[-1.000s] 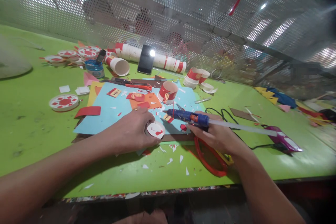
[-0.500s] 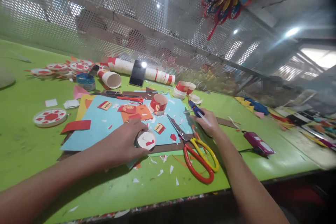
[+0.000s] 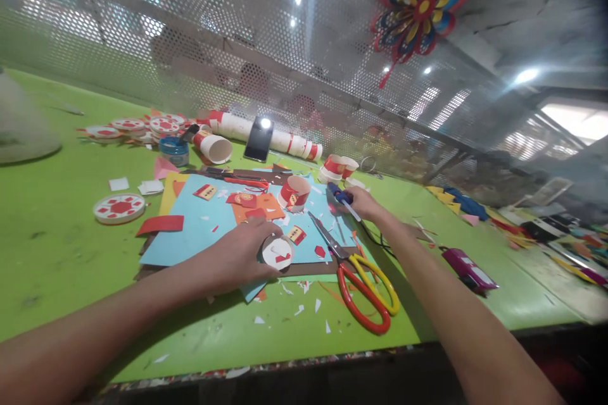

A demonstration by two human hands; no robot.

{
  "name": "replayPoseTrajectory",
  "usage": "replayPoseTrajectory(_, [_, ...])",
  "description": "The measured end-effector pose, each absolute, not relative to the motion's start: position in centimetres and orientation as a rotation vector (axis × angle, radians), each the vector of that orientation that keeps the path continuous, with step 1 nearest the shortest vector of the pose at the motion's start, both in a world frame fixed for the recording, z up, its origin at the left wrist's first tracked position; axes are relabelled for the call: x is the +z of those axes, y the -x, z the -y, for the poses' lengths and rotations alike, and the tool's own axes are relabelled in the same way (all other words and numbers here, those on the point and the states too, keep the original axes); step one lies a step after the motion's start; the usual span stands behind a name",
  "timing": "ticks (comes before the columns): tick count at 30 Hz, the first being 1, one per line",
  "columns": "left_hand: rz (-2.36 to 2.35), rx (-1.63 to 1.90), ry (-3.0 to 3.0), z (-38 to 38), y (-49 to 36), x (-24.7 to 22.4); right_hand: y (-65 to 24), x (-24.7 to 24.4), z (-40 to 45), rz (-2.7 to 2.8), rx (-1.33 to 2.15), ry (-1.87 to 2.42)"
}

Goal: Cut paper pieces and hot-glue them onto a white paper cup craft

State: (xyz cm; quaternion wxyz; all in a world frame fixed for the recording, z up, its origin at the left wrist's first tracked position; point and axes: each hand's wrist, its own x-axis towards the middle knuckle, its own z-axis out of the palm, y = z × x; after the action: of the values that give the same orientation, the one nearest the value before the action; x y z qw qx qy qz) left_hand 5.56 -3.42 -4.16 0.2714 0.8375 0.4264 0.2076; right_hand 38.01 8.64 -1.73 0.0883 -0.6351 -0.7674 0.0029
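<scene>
My left hand (image 3: pixel 249 250) curls its fingers and thumb around a round white paper cup piece (image 3: pixel 278 254) with small red and white paper bits on its face. My right hand (image 3: pixel 363 204) grips a blue glue gun (image 3: pixel 338 193), a clear glue stick protruding from its rear. The gun points left, above the right edge of the light blue paper (image 3: pixel 185 221). On that paper stands a red-and-white cup ring (image 3: pixel 294 195). Between my hands lie open scissors (image 3: pixel 338 252) with red and yellow handles. Red-and-yellow paper cutouts (image 3: pixel 297 235) and scraps surround them.
White discs with red patterns (image 3: pixel 120 207) lie left, near a blue jar (image 3: pixel 174 150). Behind are a phone (image 3: pixel 259 139) and a long white tube (image 3: pixel 240 126) of cups. A purple pouch-like item (image 3: pixel 470 267) sits right. The green table's front edge (image 3: pixel 266 370) is near.
My right hand has brought the glue gun left, nearer the standing cup ring. My left hand still holds the cup piece. The whole view has shifted slightly.
</scene>
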Motion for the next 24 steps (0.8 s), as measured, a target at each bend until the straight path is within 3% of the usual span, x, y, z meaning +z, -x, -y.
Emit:
replayPoseTrajectory(8, [-1.158,0.544,-2.201,3.6,-5.5,-3.8,-38.4,-0.3,-9.5,2.402,0.185,1.795])
replayPoseTrajectory(13, [-1.171,0.524,-2.179,3.7,-5.6,-3.7,-34.7,2.0,-4.3,2.244,0.014,1.69])
replayPoseTrajectory(18, [-1.167,0.555,-2.214,3.5,-5.8,-4.2,-26.9,1.7,2.6,2.429,0.234,1.125])
replayPoseTrajectory(24, [-1.186,0.559,-2.269,3.3,-5.9,-4.6,-23.9,-1.2,4.4,2.725,-0.125,1.143])
